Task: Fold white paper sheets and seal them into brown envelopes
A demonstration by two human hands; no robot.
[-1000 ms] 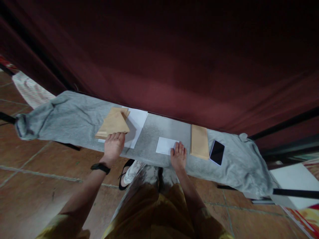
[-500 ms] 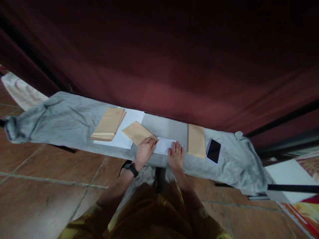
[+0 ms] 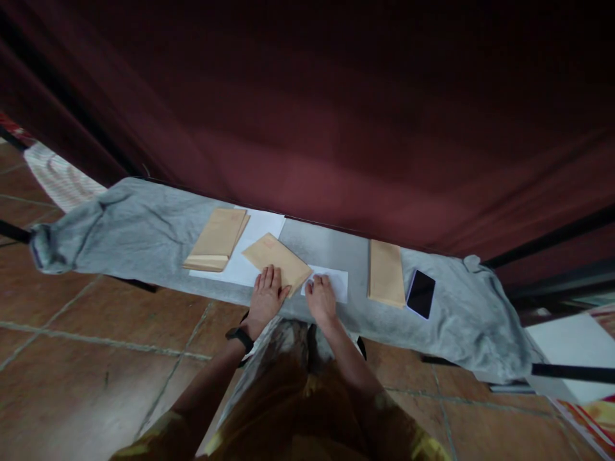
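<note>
A brown paper envelope (image 3: 278, 256) lies slanted in front of me, its upper left part over a white sheet. My left hand (image 3: 266, 294) rests flat on its lower edge, fingers extended together and the thumb out to the side. Just right of the envelope's open-looking end lies a folded white paper (image 3: 339, 282). My right hand (image 3: 321, 298) is on this paper with bent fingers closed at its left part, close to the envelope's corner. The fingertips are partly hidden, and I cannot tell whether the paper's end is inside the envelope.
A stack of brown envelopes (image 3: 216, 237) sits at left, partly over white sheets (image 3: 263, 223). More brown envelopes (image 3: 385, 272) lie at right, beside a phone (image 3: 421, 293). Grey cloth (image 3: 139, 224) covers the narrow bench; a dark red curtain (image 3: 307, 160) hangs along its far edge.
My left hand has moved from the envelope's right corner to lie flat on its lower edge. My right hand has shifted left along the paper, its fingers now bent. The view has shifted slightly.
</note>
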